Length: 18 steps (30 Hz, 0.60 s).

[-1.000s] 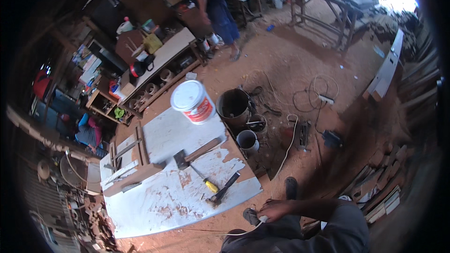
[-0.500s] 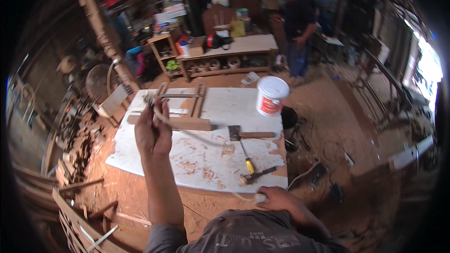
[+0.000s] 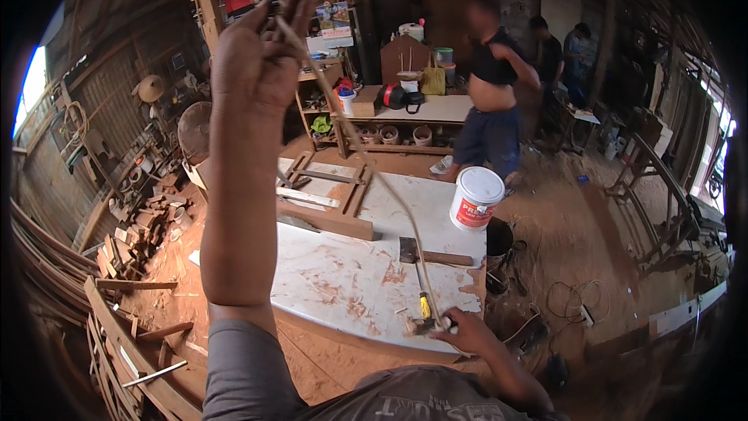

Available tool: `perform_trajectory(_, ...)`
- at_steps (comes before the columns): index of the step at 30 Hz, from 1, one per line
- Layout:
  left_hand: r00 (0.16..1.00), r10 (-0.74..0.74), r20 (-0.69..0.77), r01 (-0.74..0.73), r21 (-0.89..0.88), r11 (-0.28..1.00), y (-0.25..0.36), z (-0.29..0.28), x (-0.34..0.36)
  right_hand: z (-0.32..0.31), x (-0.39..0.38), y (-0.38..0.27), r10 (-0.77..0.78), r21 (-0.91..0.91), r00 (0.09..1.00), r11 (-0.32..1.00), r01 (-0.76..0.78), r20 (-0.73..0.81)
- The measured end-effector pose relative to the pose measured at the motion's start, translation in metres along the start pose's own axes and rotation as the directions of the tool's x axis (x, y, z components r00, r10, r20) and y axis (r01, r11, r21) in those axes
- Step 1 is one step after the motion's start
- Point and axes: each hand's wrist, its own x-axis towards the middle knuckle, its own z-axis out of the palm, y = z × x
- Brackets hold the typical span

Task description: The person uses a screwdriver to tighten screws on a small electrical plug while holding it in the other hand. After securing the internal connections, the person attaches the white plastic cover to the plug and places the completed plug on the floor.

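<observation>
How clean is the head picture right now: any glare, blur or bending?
In the head view, daylight glare whites out the opening at far left; the left hand smears at its top; the co-worker's head is blurred; fisheye curves the long wooden strips; corners go black.

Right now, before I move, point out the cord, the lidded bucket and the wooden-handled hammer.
Cord (image 3: 396,196): head view, on the middle stretch of its visible length.
Lidded bucket (image 3: 473,213): head view, on its front wall, below the lid.
Wooden-handled hammer (image 3: 448,259): head view, on its handle.
</observation>
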Motion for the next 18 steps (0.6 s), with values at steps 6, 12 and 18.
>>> perform_trajectory(6,0.962,-0.273,0.017,0.273,-0.001,0.962,-0.094,0.028,-0.093,-0.065,0.017,-0.081,-0.131,0.432,0.947,0.866,0.253,-0.292)
perform_trajectory(12,0.878,-0.475,-0.052,0.476,-0.004,0.88,-0.172,-0.005,-0.207,-0.142,-0.011,-0.136,-0.181,0.443,0.852,0.79,0.424,-0.491)
perform_trajectory(18,0.909,-0.416,0.019,0.396,0.266,0.879,-0.202,-0.032,-0.263,-0.148,-0.036,-0.133,-0.432,0.159,0.681,0.766,0.623,-0.591)
